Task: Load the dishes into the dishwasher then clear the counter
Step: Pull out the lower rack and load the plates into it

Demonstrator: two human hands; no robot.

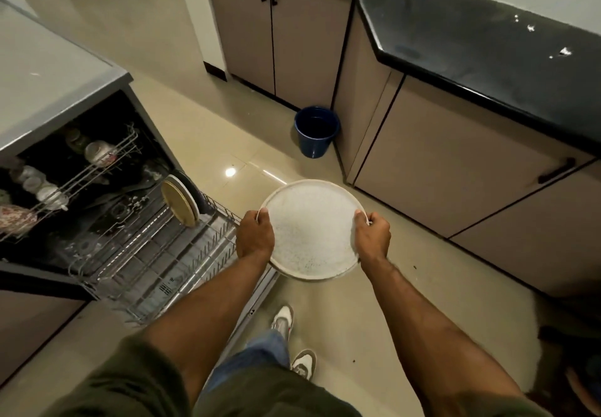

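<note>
Beside the rack point(146, 254), left grip point(255, 233) and right grip point(372, 234) hold a plate point(312, 231); some dishes point(179, 200) are in; this one is not yet.

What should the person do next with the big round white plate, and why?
Probably swing the big round white speckled plate left, over the pulled-out wire lower rack, and tip it on edge. The left hand and right hand grip its rim, holding it roughly flat above the floor beside the rack, where a round beige plate stands upright.
</note>
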